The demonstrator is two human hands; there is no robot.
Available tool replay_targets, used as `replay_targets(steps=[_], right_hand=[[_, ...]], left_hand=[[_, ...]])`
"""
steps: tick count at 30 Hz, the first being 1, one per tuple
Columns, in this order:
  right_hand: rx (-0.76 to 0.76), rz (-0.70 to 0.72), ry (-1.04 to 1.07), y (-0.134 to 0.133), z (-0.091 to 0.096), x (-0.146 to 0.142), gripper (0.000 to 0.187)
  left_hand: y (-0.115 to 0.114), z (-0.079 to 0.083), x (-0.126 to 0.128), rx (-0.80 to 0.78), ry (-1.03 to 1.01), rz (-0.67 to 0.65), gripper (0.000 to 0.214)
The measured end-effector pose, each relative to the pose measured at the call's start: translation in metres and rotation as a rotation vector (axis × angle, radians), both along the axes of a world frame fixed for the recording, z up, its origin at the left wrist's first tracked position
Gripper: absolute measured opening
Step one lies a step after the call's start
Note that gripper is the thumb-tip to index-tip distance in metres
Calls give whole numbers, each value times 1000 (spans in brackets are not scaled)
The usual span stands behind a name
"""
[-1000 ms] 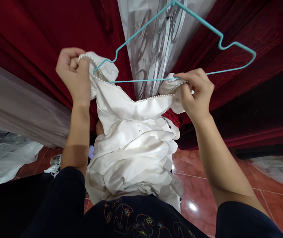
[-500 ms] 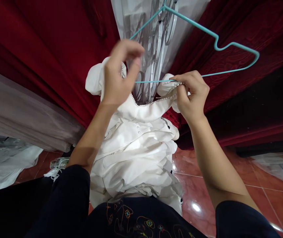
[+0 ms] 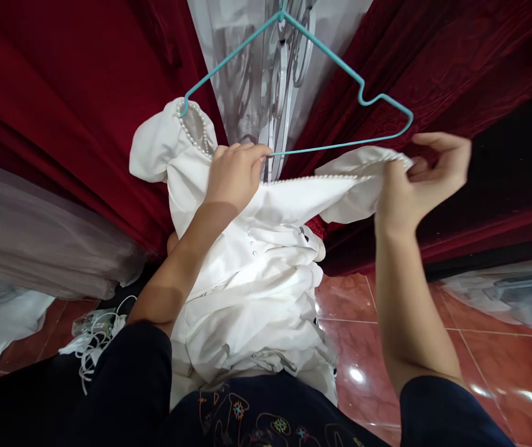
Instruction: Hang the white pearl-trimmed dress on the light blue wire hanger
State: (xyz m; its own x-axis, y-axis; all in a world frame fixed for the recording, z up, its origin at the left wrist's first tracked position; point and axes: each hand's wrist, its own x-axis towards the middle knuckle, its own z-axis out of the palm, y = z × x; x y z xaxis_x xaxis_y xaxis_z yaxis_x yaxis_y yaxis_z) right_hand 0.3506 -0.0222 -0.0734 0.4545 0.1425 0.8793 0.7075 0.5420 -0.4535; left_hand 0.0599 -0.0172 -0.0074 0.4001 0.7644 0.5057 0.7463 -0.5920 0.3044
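A white dress (image 3: 247, 285) with puffed sleeves and a pearl-beaded neckline spreads down in front of me. The light blue hanger (image 3: 326, 53) has its left end inside the pearl-edged left sleeve opening. My left hand (image 3: 235, 177) is closed on the hanger's bottom bar at the middle of the neckline, where it also touches the dress. With my right hand (image 3: 417, 183) I pinch the beaded edge of the right sleeve (image 3: 354, 186), stretched out to the right. That sleeve lies just below the hanger's right end, apart from it.
Dark red curtains (image 3: 84, 93) hang on both sides, with whitish fabric and metal bars (image 3: 282, 87) between them. Sheer cloth (image 3: 37, 223) drapes at the left. White cords (image 3: 93, 354) lie at lower left. The floor (image 3: 354, 347) is red tile.
My left hand has come down and closed on the hanger bar. The hanger's left end now sits in the left sleeve. My right hand has pulled the other sleeve outward to the right.
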Motion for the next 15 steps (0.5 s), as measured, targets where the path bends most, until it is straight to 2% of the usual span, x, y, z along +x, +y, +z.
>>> replay_targets(steps=[2,4,6,9,12,15], right_hand=[[47,-54,50,12,17,24,19],[36,-25,7,21,42,37,17],[-64,-9,-16,23,70,37,20],[-197,15,-27,20,104,19,29],[-245,43,-114,15,120,3,33],[-382,51,-200,7,124,4,29]], left_hand=[[0,1,-2,-10,6,-6,32],[-3,1,-1,-15,-4,-30,33],[-6,0,0,-7,-25,-59,33],[-11,0,-1,17,-47,-71,34],[-15,1,-6,20,-50,-79,33],[-19,5,-10,0,-49,-84,25]])
